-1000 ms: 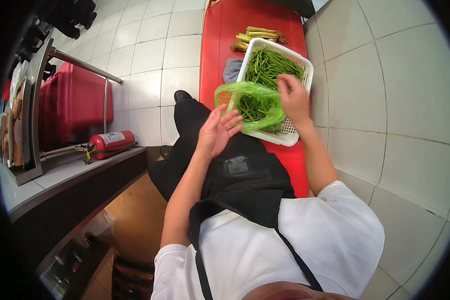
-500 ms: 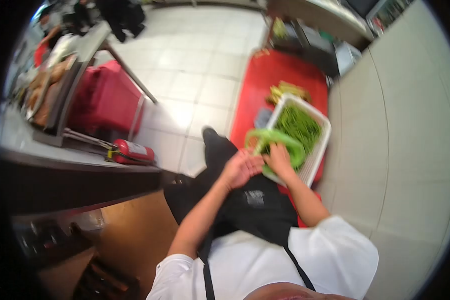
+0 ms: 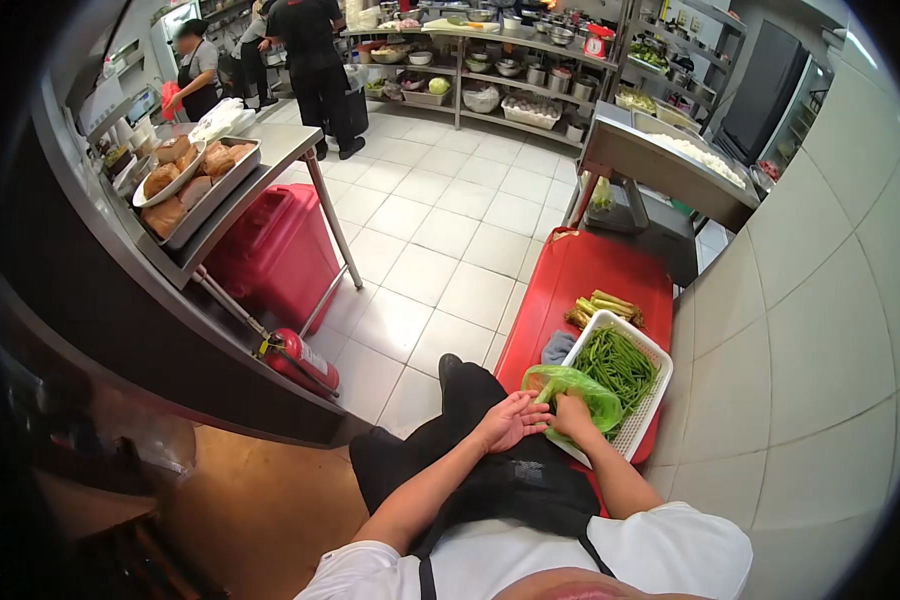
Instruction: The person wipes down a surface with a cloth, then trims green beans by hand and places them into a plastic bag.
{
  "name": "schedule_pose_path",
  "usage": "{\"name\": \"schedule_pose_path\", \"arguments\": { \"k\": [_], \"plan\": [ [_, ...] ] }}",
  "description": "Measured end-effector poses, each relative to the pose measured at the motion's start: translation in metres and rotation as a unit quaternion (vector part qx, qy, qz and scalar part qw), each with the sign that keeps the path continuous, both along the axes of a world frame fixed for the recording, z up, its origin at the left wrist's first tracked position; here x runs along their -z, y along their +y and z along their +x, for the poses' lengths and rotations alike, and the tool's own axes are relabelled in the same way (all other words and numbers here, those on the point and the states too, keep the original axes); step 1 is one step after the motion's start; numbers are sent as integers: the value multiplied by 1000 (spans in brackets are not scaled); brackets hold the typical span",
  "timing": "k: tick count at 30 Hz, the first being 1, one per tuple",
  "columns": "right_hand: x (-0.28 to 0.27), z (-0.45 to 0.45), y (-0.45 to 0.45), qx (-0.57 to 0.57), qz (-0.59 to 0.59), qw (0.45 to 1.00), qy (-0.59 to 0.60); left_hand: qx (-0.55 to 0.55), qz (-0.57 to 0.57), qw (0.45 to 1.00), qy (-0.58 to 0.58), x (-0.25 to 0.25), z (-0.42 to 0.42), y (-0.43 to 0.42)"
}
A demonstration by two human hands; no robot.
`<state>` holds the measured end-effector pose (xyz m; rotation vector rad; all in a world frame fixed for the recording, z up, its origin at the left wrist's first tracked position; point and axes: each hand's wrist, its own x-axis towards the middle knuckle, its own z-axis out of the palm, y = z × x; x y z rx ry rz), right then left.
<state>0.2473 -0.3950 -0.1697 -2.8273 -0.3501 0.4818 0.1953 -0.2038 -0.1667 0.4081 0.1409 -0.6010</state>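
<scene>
A green plastic bag lies over the near left part of a white perforated basket. Long green beans fill the basket. My left hand is palm up with its fingers stretched out, fingertips at the bag's left edge. At the bag's mouth is my right hand; its fingers go down into the bag and are hidden, so what they touch does not show. Just beyond the basket lies a bundle of yellowish-green stalks. A grey cloth rests beside the basket's left side.
The basket stands on a red surface beside the tiled wall. To the left are a steel table with a tray of meat, a red bin and a fire extinguisher. Other people stand farther back.
The view has swung upward and steadied, so the shelves and people at the back now show. Both hands remain at the green bag, with little visible change in their pose.
</scene>
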Motion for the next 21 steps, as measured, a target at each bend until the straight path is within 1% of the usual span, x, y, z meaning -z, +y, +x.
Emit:
{"name": "schedule_pose_path", "arguments": {
  "k": [1,4,8,11,14,17,21],
  "plan": [
    [0,-3,-1,2,-2,1000,17,0,4,1000,1,0,0,0],
    [-5,-10,0,-7,34,999,-40,2,3,1000,-4,0,1,0],
    [-6,-8,3,0,14,1000,-8,0,4,1000,-2,-4,-1,-1],
    [-3,-7,1,-5,23,1000,-9,0,1,1000,-8,6,1,-1],
    [2,-5,-5,53,81,994,-48,-11,7,1000,6,-3,-2,0],
    [-1,-9,-13,66,170,974,-137,-3,0,1000,0,0,-1,0],
    [-5,-14,-21,65,222,957,-173,1,-7,1000,8,-1,0,0]
  ]
}}
